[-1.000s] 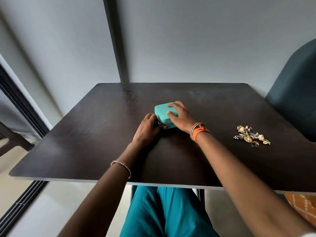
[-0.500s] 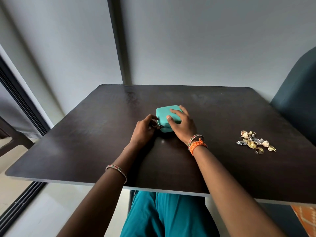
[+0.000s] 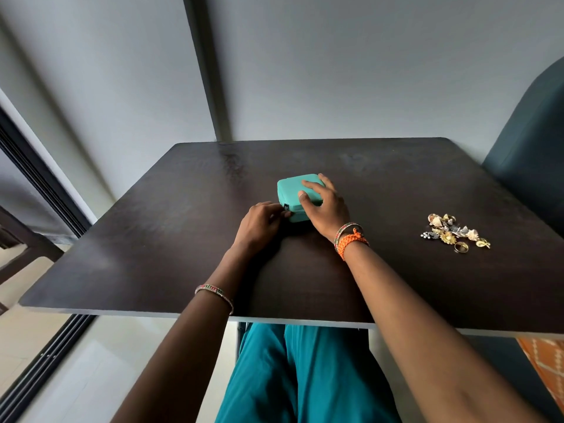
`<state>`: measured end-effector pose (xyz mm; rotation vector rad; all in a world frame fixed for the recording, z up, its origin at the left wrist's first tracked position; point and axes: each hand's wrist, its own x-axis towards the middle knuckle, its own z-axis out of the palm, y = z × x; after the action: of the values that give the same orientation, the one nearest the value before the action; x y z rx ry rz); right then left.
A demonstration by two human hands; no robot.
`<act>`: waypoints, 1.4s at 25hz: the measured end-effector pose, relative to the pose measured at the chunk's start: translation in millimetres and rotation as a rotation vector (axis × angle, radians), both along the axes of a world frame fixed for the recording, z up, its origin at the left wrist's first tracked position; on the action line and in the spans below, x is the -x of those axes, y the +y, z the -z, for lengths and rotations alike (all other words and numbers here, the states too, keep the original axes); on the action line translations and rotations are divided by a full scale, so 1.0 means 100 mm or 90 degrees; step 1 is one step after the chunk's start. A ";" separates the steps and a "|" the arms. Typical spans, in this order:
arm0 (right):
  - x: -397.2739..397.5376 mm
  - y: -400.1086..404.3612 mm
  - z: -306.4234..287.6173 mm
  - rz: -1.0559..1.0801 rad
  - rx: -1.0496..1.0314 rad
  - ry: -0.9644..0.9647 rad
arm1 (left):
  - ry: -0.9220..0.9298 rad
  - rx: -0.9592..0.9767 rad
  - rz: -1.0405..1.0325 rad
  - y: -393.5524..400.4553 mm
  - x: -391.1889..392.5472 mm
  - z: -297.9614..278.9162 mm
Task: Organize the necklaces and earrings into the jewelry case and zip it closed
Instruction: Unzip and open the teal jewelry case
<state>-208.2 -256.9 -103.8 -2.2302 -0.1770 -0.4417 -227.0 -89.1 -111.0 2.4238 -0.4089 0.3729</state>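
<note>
A small teal jewelry case lies closed in the middle of the dark table. My right hand rests on its lid, thumb on the top and fingers spread over the far right corner. My left hand is at the case's near left corner, its fingertips pinching the dark zipper pull. A small heap of gold and silver earrings with a gold ring lies on the table to the right, apart from both hands.
A dark upholstered chair stands at the table's right edge. A grey wall with a dark vertical strip is behind the table. A dark window or door frame runs along the left. My teal-clad legs are under the near edge.
My left hand has slid left along the case's front to its near left corner, still at the zipper. My right hand stayed on the lid. The camera tilted slightly.
</note>
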 end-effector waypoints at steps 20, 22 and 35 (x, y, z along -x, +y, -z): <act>-0.01 0.01 0.02 0.004 0.029 -0.005 | 0.049 -0.015 0.003 0.05 0.08 0.00; 0.00 0.00 0.01 0.009 0.035 -0.003 | 0.042 0.038 -0.021 0.04 0.09 -0.02; 0.12 0.00 0.00 -0.006 0.009 0.005 | 0.056 0.030 -0.186 0.19 -0.41 -0.10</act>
<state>-220.3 -257.0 -103.3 -2.2440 -0.1871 -0.4283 -186.4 -70.1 -100.6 2.4454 -0.0057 0.3933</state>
